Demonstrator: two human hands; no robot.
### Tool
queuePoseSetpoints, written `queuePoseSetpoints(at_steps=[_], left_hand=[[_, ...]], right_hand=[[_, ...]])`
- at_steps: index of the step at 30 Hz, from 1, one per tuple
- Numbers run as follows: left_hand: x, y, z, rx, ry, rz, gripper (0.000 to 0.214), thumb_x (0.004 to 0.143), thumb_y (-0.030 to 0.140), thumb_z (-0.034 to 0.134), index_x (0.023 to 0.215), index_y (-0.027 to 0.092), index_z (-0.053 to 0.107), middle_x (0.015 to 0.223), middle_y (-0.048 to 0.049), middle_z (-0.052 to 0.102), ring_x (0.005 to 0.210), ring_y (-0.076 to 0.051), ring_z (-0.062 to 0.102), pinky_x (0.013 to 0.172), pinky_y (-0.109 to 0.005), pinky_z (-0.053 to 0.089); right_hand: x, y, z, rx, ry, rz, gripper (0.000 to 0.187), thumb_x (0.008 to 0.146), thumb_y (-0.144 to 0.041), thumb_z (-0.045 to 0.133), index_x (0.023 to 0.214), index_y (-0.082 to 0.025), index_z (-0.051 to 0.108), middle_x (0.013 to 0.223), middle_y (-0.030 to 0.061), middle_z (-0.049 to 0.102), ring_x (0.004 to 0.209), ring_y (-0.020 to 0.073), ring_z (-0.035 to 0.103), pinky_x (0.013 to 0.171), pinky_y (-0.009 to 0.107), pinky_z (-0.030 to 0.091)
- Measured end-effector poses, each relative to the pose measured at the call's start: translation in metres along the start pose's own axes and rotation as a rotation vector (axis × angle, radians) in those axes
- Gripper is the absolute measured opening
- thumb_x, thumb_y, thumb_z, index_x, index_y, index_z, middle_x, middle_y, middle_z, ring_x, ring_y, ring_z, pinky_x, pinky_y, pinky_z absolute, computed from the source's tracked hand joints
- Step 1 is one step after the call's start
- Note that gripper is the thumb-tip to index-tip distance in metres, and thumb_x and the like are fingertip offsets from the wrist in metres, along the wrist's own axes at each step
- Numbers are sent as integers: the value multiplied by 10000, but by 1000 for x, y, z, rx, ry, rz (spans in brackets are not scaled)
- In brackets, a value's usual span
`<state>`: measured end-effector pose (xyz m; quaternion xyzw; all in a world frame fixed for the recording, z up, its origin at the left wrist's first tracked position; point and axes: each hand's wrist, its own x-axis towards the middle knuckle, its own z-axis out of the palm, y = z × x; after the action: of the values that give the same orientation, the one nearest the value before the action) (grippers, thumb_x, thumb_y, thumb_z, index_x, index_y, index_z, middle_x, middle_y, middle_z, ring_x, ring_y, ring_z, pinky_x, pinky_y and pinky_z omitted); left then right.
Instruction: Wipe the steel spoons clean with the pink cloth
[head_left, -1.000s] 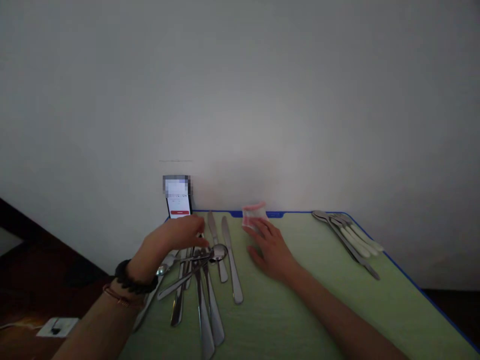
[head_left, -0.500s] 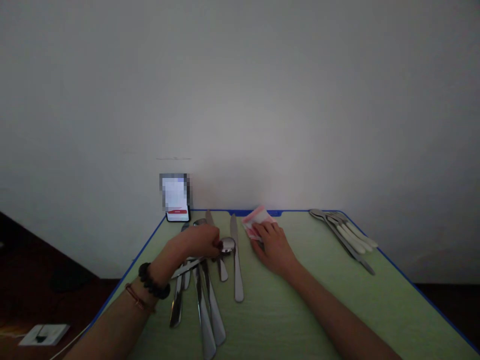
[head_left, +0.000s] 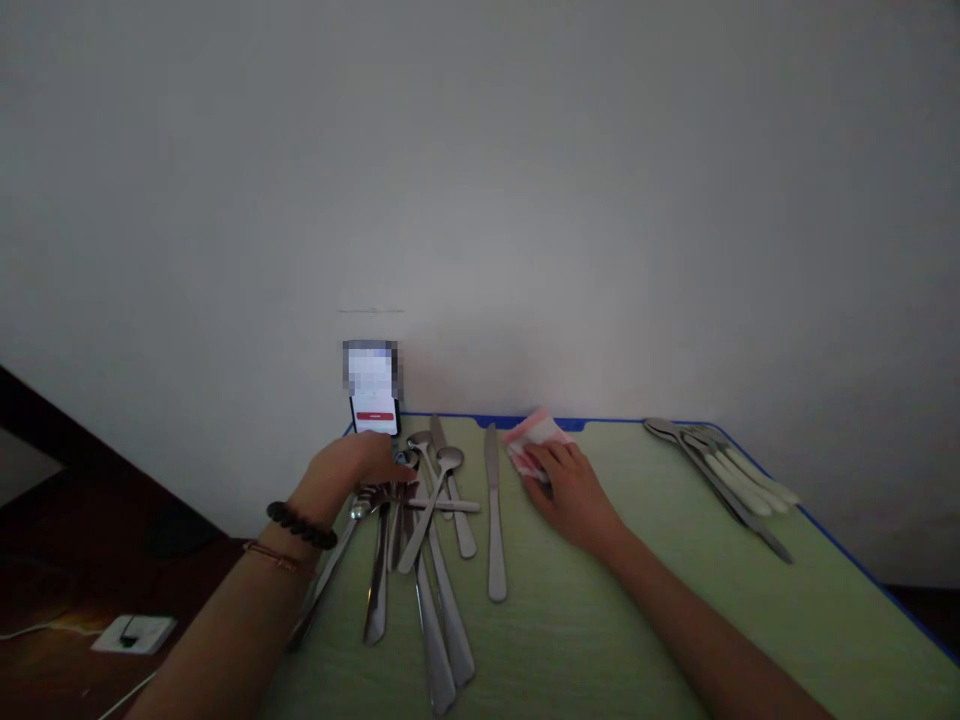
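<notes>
- Left of the long silver metal knife (head_left: 496, 530): left hand (head_left: 356, 468) over jumbled silver metal cutlery (head_left: 426, 522), grip indiscernible.
- Right of it: right hand (head_left: 576, 500) touching square pink-and-white cloth (head_left: 529, 438), grip indiscernible.

Against the wall (head_left: 600, 200), at the far left corner of the worktop (head_left: 585, 630), stands a smartphone (head_left: 375, 400), with the left hand (head_left: 356, 462) just before it, over the far left part of a cutlery pile (head_left: 453, 630). Right of the pile lies a separate table knife (head_left: 496, 560), then a cloth (head_left: 534, 434) under the right hand (head_left: 576, 502); well apart, a second cutlery group (head_left: 724, 478) lies near the worktop's right edge.
</notes>
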<state>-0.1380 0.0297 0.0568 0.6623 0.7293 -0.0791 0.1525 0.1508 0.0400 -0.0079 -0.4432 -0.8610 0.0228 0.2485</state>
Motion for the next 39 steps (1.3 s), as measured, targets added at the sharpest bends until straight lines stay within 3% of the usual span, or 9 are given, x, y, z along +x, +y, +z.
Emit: queuePoseSetpoints(at_steps=[4,8,19,26,33,36,39], left_hand=[[2,7,7,-68,-147,-23,333,720,477,530,691,159,624,716,-143,698,487,-221,644,426,-265,468],[3,16,10,-98,-209,-2,316,754,413,486,659,144,623,677,-147,693,480,-231,646,428,-279,484],[10,33,9,-98,-186,92,329,761,341,420,557,134,574,653,-138,691,491,-197,632,447,-247,475],[9,35,9,-160,-227,141,328,785,279,390,545,142,567,621,-80,680,492,-150,619,459,-215,489],[11,41,14,-121,-165,159,406,838,356,377,557,150,583,583,-72,673,474,-159,616,459,-226,469],[12,41,14,-53,-69,155,373,834,409,410,675,145,621,614,-89,678,532,-201,639,496,-259,464],[9,43,11,17,48,172,335,815,438,455,783,152,626,771,-119,693,708,-246,655,574,-279,457]], right_hand=[[1,0,-1,3,2,-12,321,840,-291,459,1109,-148,558,1046,126,570,985,250,466,898,416,366],[1,2,0,14,6,-21,324,836,-286,467,1115,-147,557,1049,126,571,982,246,466,907,408,365],[3,7,-1,52,-1,-13,337,815,-295,497,1115,-155,554,1030,105,587,980,230,475,900,375,368],[2,7,-3,51,-48,-17,525,749,-470,573,1184,-180,526,1081,109,562,1020,246,461,897,399,354],[0,8,-2,56,-63,-57,647,721,-545,577,1247,-181,474,1141,131,534,1082,274,435,923,428,328],[-1,8,-2,83,-71,-54,727,688,-596,585,1272,-185,444,1165,133,525,1100,288,427,935,441,317],[-1,7,-2,99,-78,-43,750,672,-609,594,1270,-183,443,1169,126,529,1102,293,430,941,437,318]])
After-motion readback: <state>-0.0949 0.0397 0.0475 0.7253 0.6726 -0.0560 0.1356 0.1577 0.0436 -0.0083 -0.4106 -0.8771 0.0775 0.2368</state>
